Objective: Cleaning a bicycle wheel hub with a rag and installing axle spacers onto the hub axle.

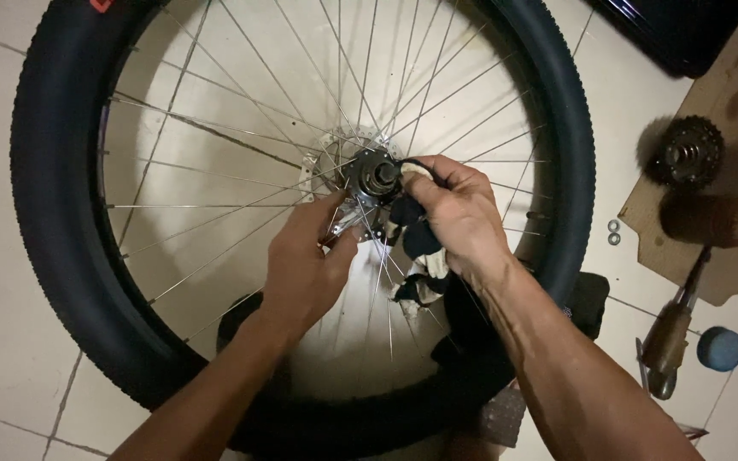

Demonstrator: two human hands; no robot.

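A bike wheel w/ black knobby tyre [53, 213] lies flat on pale floor tiles [2, 358], its hub [375, 173] at the centre of the spokes. The right hand [459, 213] is clamped round a dirty black-and-white rag [420, 277], pressing it against the hub, while the left hand [305, 269] pinches the spokes just below-left of the hub, fingers closed. Off to the right, well apart: a cardboard sheet [728, 111] w/ a gear cluster [689, 152] and brown jar [715, 220], a round blue cap [720, 348] on the tiles & two small washers [614, 231] beside the cardboard.

tyre [61, 213] top beyond frame edge
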